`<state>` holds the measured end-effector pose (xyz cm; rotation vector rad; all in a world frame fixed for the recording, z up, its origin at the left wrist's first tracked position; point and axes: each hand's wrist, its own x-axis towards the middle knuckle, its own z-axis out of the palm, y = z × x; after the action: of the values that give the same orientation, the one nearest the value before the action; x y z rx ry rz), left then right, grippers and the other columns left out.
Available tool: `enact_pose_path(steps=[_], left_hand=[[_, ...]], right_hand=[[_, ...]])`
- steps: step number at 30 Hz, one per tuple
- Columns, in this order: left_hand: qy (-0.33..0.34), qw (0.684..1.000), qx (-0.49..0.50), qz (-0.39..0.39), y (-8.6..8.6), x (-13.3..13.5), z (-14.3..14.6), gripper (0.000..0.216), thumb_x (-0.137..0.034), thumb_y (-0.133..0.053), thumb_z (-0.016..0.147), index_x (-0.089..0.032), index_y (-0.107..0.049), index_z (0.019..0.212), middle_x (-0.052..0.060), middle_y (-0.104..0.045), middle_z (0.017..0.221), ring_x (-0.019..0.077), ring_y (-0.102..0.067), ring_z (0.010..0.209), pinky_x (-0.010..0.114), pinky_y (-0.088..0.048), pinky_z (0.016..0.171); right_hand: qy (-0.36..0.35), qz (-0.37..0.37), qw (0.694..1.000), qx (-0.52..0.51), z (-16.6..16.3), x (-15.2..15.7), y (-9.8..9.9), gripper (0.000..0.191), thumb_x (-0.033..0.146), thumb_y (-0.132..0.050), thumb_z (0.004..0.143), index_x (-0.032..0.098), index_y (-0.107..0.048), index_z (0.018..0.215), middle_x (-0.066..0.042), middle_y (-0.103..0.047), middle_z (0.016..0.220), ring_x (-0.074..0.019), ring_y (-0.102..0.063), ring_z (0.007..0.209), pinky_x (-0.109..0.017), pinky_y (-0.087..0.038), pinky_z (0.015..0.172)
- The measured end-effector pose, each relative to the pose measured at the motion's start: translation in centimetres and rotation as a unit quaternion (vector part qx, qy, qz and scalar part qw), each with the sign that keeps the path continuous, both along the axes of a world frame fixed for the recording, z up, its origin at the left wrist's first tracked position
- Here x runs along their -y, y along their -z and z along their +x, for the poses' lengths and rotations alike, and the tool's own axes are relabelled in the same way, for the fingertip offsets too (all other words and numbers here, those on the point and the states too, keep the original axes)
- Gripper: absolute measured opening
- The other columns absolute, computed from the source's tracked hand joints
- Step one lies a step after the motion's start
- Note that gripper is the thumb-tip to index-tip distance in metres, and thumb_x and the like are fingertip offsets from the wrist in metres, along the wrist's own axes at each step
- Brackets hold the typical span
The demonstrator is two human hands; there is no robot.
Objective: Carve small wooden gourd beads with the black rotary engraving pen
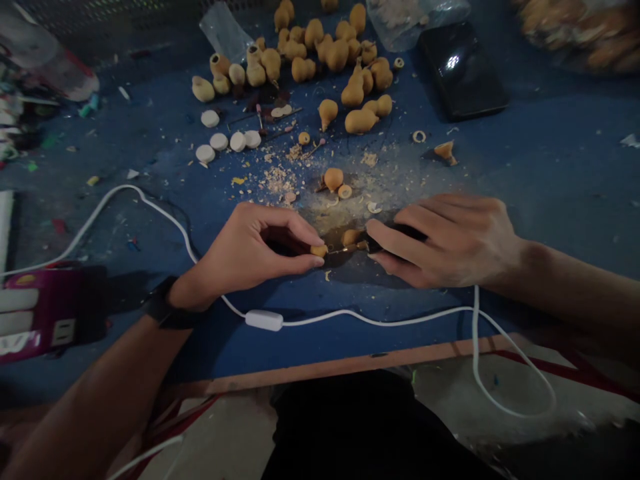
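My left hand (265, 247) pinches a small yellow-brown gourd piece (319, 251) between thumb and fingertips. My right hand (445, 243) is wrapped round a corded rotary tool (361, 246); most of its dark body is hidden under the fingers. Its thin bit points left and reaches the gourd piece, though whether it touches or enters it I cannot tell. Just behind the bit lies another small gourd piece (350, 237). Farther back, a round orange gourd piece (333, 178) rests beside a pale cut ring (345, 192).
Several small gourds (337, 55) cluster at the back, near white discs (237, 141) and shavings (280, 181). A black phone-like slab (463, 70) lies back right. A white cable (360, 320) with an inline switch (264, 320) crosses near the wooden table edge (320, 367). A purple box (45, 313) sits left.
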<state>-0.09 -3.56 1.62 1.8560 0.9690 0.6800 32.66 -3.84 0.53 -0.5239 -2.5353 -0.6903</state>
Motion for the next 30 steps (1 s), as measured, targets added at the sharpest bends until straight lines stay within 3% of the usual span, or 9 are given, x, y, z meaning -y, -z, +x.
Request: enact_pose_path(steps=[5,11,17,24,30], left_hand=[[-0.002,1.0,-0.003,-0.01,-0.14,-0.01,0.08,0.016,-0.039,-0.099,0.094,-0.028,-0.088,0.09,0.005,-0.095,0.104,0.0279,-0.093,0.094,0.035,-0.078,0.084],[-0.008,0.999,0.016,-0.037,-0.34,0.04,0.31,0.012,-0.028,-0.099,0.089,-0.028,-0.087,0.087,0.003,-0.095,0.101,0.0255,-0.093,0.091,0.031,-0.078,0.083],[-0.003,1.0,0.0,-0.017,-0.26,0.08,0.13,0.018,-0.038,-0.099,0.094,-0.027,-0.086,0.089,0.005,-0.095,0.104,0.0276,-0.093,0.094,0.035,-0.079,0.085],[-0.004,1.0,0.012,-0.028,-0.3,0.03,0.29,0.019,-0.04,-0.101,0.092,-0.027,-0.087,0.089,0.004,-0.095,0.102,0.0257,-0.093,0.092,0.031,-0.078,0.083],[-0.006,0.999,0.018,-0.04,-0.44,0.04,0.36,0.018,-0.036,-0.101,0.091,-0.027,-0.086,0.087,0.005,-0.096,0.102,0.0263,-0.093,0.092,0.032,-0.078,0.083]], right_hand=[[0.006,0.001,1.0,0.0,-0.03,0.12,0.2,0.025,0.04,-0.067,0.118,0.02,-0.08,0.123,-0.002,-0.075,0.086,-0.0181,-0.06,0.073,-0.031,-0.046,0.068],[0.007,-0.004,1.0,-0.006,0.11,0.15,0.71,0.026,0.04,-0.068,0.118,0.018,-0.081,0.125,-0.002,-0.074,0.088,-0.0179,-0.06,0.075,-0.032,-0.046,0.07],[0.013,-0.007,1.0,-0.001,0.19,0.15,0.63,0.028,0.04,-0.067,0.118,0.018,-0.082,0.127,-0.003,-0.074,0.088,-0.0179,-0.059,0.075,-0.033,-0.045,0.07],[0.032,-0.002,0.999,0.024,0.18,0.33,0.44,0.026,0.042,-0.065,0.119,0.026,-0.084,0.127,-0.001,-0.077,0.088,-0.0177,-0.065,0.074,-0.032,-0.049,0.069],[0.001,0.004,1.0,0.001,-0.05,0.02,-0.17,0.025,0.04,-0.067,0.119,0.02,-0.081,0.121,-0.001,-0.077,0.084,-0.0172,-0.064,0.069,-0.03,-0.049,0.064]])
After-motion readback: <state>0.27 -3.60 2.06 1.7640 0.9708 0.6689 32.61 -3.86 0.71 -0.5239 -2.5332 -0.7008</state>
